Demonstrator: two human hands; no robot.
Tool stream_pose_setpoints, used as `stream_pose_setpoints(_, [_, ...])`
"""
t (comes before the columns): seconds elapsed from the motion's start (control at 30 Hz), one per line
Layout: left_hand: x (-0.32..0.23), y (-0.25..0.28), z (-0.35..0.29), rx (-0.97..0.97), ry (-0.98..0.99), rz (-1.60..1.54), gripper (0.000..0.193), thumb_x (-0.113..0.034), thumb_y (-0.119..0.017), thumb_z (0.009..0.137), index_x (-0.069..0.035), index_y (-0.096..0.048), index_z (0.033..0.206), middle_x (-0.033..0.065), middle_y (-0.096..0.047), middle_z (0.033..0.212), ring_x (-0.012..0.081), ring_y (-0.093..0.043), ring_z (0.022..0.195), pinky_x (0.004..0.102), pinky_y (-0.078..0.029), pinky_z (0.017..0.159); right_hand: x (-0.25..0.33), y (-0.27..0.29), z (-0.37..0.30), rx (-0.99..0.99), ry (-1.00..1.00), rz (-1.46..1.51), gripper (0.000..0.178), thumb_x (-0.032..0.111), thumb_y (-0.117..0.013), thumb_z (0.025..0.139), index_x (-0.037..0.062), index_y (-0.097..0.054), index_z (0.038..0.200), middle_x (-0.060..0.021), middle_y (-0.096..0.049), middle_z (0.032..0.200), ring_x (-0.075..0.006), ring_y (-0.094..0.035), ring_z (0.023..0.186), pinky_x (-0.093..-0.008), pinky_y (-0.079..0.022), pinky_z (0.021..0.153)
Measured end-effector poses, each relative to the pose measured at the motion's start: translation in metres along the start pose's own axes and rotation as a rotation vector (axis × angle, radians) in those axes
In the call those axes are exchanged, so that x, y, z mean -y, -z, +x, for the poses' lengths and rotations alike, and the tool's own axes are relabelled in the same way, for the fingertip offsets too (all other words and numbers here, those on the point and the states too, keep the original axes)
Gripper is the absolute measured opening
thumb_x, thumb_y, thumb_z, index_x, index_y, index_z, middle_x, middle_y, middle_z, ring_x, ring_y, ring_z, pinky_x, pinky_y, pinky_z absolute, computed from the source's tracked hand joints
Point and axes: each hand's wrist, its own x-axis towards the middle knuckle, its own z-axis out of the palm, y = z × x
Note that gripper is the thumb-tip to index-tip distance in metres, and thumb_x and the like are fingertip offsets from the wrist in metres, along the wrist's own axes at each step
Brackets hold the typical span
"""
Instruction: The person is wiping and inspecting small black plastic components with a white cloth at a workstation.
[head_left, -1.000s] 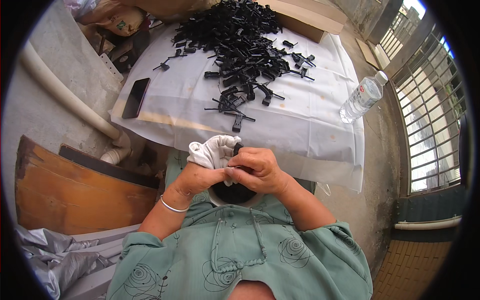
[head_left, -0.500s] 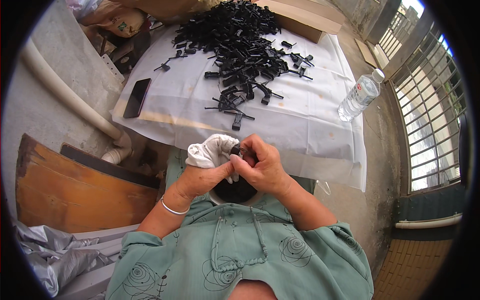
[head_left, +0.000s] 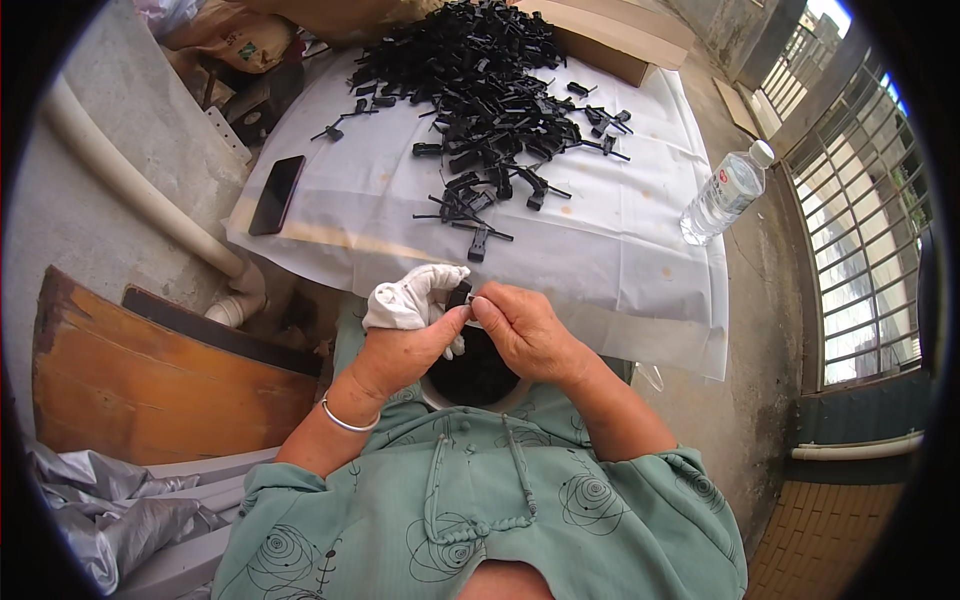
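Note:
Between thumb and gloved fingers, my left hand point(head_left: 412, 315) grips a small black plastic part point(head_left: 459, 294). A white cloth glove point(head_left: 405, 300) covers that hand's fingers, while its thumb is bare. My right hand point(head_left: 525, 328) is bare and pinches at the part's right side; what lies in its fingertips is too small to make out. Both hands meet above a round pale-rimmed container point(head_left: 440, 402) with a dark inside, held at my lap. Just beyond the hands, a loose black part with thin arms point(head_left: 479, 243) lies near the table's front edge.
A large heap of similar black parts point(head_left: 480, 60) covers the far middle of the table, on a white plastic sheet point(head_left: 620, 220). A phone point(head_left: 277, 196) lies at left, a water bottle point(head_left: 725, 195) stands at right. Behind is a cardboard box point(head_left: 620, 40); left is a wooden board point(head_left: 150, 385).
The right fingers have straightened from a curled position and show more of their back. My left hand has shifted slightly left, and the black part between the hands is more exposed.

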Motion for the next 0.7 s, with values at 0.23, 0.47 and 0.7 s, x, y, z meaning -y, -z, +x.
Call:
stream_pose_setpoints(0.23, [0.006,-0.007,-0.001,-0.106,-0.250,0.546,0.034,-0.003,-0.062,0.073,0.004,-0.056,0.106,0.0145,-0.062,0.092,0.0206,-0.062,0.077,0.0267,-0.050,0.069,-0.007,-0.003,0.000,0.096,-0.160,0.012,0.026,0.018,-0.049,0.091,-0.0005,-0.051,0.073,-0.0137,-0.049,0.062,-0.0239,-0.042,0.055,-0.0330,-0.039,0.053])
stream_pose_setpoints(0.47, [0.013,-0.011,0.000,-0.101,-0.325,0.616,0.033,-0.004,-0.061,0.075,0.003,-0.054,0.107,0.0151,-0.060,0.097,0.0231,-0.059,0.089,0.0291,-0.046,0.081,-0.022,-0.012,-0.008,0.041,-0.268,0.260,0.028,0.020,-0.048,0.093,0.0002,-0.054,0.075,-0.0020,-0.050,0.065,-0.0091,-0.042,0.062,-0.0260,-0.040,0.058])
stream_pose_setpoints(0.7, [0.011,-0.001,0.009,-0.011,-0.070,0.013,0.030,-0.002,-0.051,0.087,0.000,-0.042,0.116,0.0050,-0.052,0.095,0.0097,-0.049,0.081,0.0221,-0.044,0.073,-0.021,0.010,-0.010,0.225,-0.223,-0.023,0.011,0.010,-0.060,0.083,0.0024,-0.061,0.091,-0.0043,-0.051,0.065,-0.0110,-0.046,0.060,-0.0239,-0.040,0.056])
